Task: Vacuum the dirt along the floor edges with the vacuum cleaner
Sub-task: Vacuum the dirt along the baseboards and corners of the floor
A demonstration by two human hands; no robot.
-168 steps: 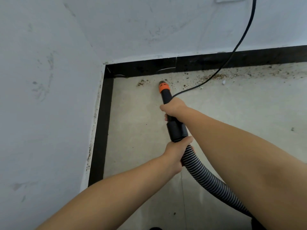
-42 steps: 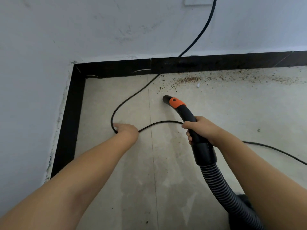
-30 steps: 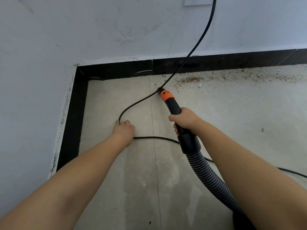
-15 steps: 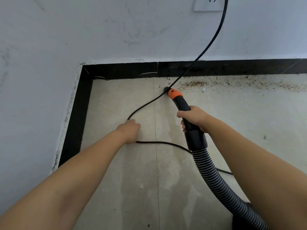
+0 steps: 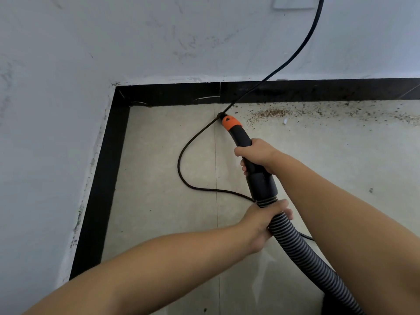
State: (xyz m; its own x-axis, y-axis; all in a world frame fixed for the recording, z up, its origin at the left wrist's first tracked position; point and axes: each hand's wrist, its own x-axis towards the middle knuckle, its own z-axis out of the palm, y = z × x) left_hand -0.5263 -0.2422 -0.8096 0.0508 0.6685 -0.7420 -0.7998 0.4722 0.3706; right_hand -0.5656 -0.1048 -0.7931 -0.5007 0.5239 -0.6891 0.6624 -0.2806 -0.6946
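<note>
The vacuum's black wand with an orange collar (image 5: 230, 123) points toward the floor near the back baseboard. My right hand (image 5: 255, 153) grips the black wand just below the collar. My left hand (image 5: 263, 220) grips the ribbed grey hose (image 5: 302, 253) right under the wand's black cuff. Brown dirt crumbs (image 5: 269, 113) lie scattered along the floor edge to the right of the nozzle, stretching to the right border. The nozzle mouth is hidden behind the collar.
A black power cord (image 5: 181, 155) runs from the wall socket (image 5: 294, 2) down past the nozzle and loops over the tile floor to the left of the wand. Black baseboard (image 5: 102, 189) lines the left and back walls, meeting in a corner.
My left hand has let go of the cord and moved right onto the ribbed hose. The cord loop now lies on the floor. The wand stays near the back edge.
</note>
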